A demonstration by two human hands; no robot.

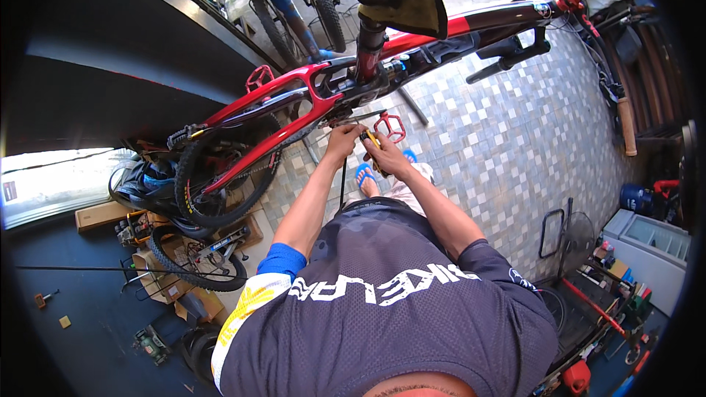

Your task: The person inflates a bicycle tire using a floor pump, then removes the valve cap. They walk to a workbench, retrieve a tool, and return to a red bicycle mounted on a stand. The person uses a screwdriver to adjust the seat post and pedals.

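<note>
A red and black bicycle frame (316, 92) hangs raised in front of me, without a front wheel showing. Just below its crank area, near a red pedal (390, 127), my two hands meet. My left hand (344, 142) is closed, its fingertips pinched together; what lies between them is too small to make out. My right hand (385, 154) is wrapped round a small yellow-handled tool (373, 138), whose tip points toward my left fingers. A thin black cord (343, 180) runs down from beneath my left hand toward my waist.
The tiled floor (515, 132) spreads under the bike. A wheel (220, 176) and cardboard boxes (165, 279) stand at the left. More bikes (323, 11) are behind the frame. On the right are a wooden bench (651, 88), a white chest (647, 250) and a cluttered tool area (596, 301).
</note>
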